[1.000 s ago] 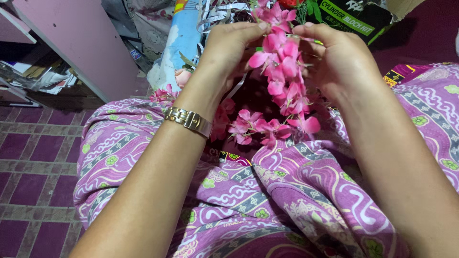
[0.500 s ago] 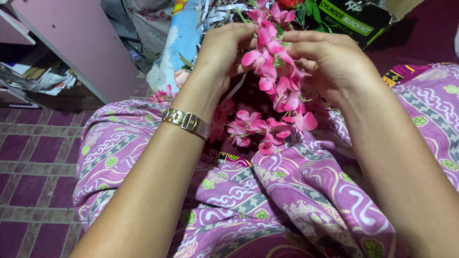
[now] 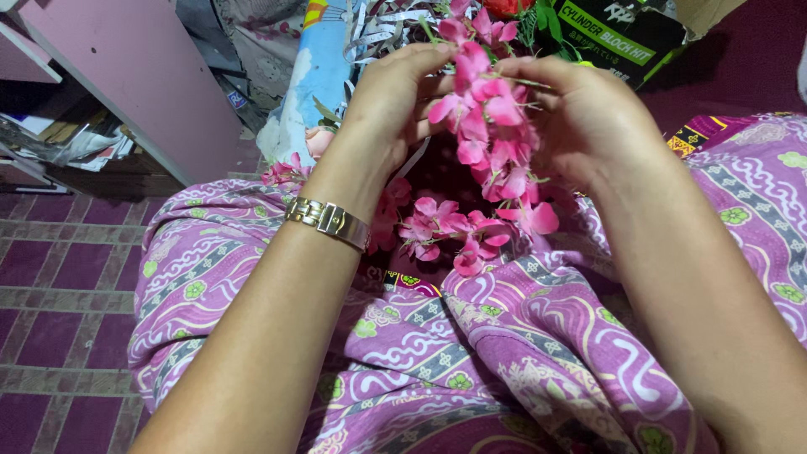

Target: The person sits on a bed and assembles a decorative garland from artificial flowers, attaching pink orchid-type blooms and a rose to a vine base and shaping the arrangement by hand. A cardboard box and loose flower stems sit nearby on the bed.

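A strand of pink flowers [image 3: 487, 143] is held up in the upper middle of the frame, between the two hands. Its top end is pinched between the left hand [image 3: 395, 105] and the right hand [image 3: 588, 118], and the rest hangs down from there, with the lowest blooms resting on the purple patterned cloth [image 3: 471, 353] that is draped over the lap. The left hand is seen just left of the strand, its fingers curled and closed on the upper blooms. The right hand is seen just right of the strand, its fingers bent inward and closed on the same upper part; a thin green stem [image 3: 525, 81] is seen across its fingertips. A metal watch [image 3: 328, 220] is worn on the left wrist, left of the hanging blooms. A few loose pink flowers [image 3: 282, 172] are seen on the cloth at the left, just beside the left forearm. Behind the hands, at the top of the frame, a light blue roll [image 3: 315, 84] is leaned, with shredded paper strips [image 3: 378, 25] beside it, and a dark box [image 3: 622, 38] with green lettering is placed at the upper right. A pink cabinet [image 3: 134, 76] is seen in the upper left, above the maroon tiled floor [image 3: 59, 319] at the lower left.
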